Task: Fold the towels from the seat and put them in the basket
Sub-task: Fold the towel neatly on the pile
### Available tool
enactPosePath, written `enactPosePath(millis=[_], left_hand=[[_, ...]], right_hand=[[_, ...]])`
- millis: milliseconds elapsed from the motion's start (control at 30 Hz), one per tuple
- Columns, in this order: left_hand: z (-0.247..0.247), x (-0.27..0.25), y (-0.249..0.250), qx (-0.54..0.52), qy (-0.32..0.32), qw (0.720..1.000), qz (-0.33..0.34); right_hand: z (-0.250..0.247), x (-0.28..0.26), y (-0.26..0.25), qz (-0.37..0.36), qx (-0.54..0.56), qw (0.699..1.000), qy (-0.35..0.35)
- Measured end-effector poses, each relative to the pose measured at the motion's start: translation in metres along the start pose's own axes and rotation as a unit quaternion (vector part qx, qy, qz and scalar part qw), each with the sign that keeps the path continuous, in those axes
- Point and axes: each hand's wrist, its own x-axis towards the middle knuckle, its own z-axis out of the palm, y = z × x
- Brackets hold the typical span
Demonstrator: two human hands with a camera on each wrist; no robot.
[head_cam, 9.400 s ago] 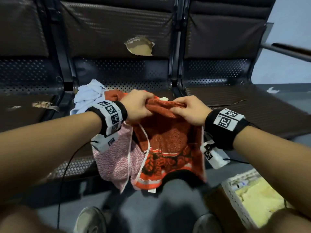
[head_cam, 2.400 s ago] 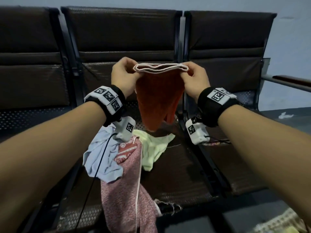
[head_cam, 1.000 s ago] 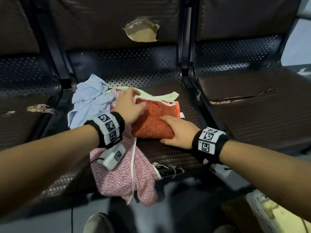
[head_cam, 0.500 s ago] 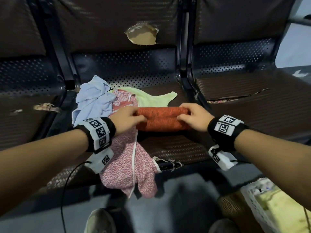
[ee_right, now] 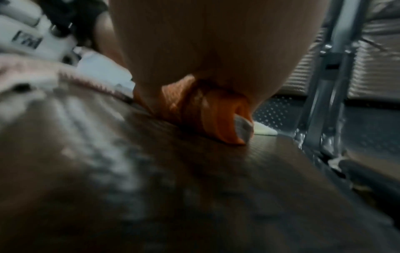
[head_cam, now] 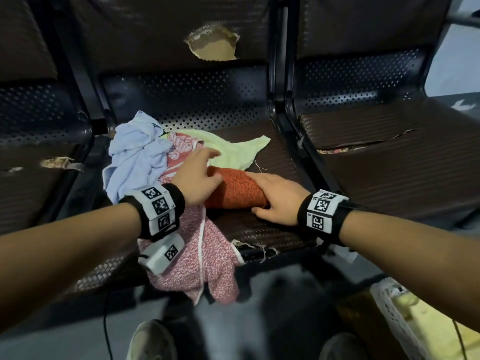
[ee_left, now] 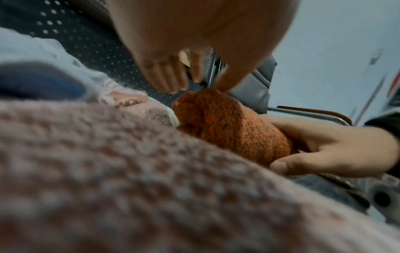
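A folded orange towel [head_cam: 235, 192] lies on the brown middle seat [head_cam: 275, 235]. My right hand [head_cam: 274, 201] grips its right end, fingers over the top and thumb underneath. In the left wrist view that right hand [ee_left: 324, 150] wraps round the orange towel [ee_left: 227, 126]. My left hand [head_cam: 200, 174] hovers at the towel's left end with straight, spread fingers. Its thumb [ee_left: 225, 82] touches the top of the roll. The right wrist view shows my palm pressed on the towel's layered end [ee_right: 216, 116]. A white basket [head_cam: 389, 313] stands on the floor at the lower right.
A light blue towel [head_cam: 135, 157], a pink towel [head_cam: 207, 255] hanging over the seat's front edge and a light green towel [head_cam: 233, 149] lie left of and behind the orange one. A yellow towel [head_cam: 436, 326] is in the basket. The right seat [head_cam: 402, 172] is bare.
My left hand has let go of the orange towel's left end and opened its fingers forward. My right hand has closed further over the right end.
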Motion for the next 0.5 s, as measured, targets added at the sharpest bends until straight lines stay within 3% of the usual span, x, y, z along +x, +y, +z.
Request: enactPosePath(millis=[100,167,233,333,433,500], left_hand=[[0.000,-0.004,0.000,0.084,-0.136,0.984,0.078],[0.004,-0.004,-0.003,0.161,-0.158,0.970,0.088],[0.004,0.000,0.001,0.159,-0.127,0.976,0.075],[-0.003,0.006,0.016,0.052,-0.082,0.994,0.051],[-0.012,0.011,0.044,-0.114,-0.038,0.993,0.021],[-0.012,0.017,0.073,-0.207,-0.001,0.978,0.025]], right_hand=[[-0.002,0.008,0.002,0.008,0.009,1.000,0.005],[-0.005,0.014,-0.002,0.022,0.008,1.000,0.003],[-0.011,0.020,-0.007,0.045,-0.010,0.999,0.004],[-0.030,0.019,-0.015,0.098,-0.001,0.995,-0.013],[-0.061,0.005,-0.013,0.122,0.163,0.979,-0.006],[-0.079,-0.018,-0.006,0.131,0.284,0.948,0.053]])
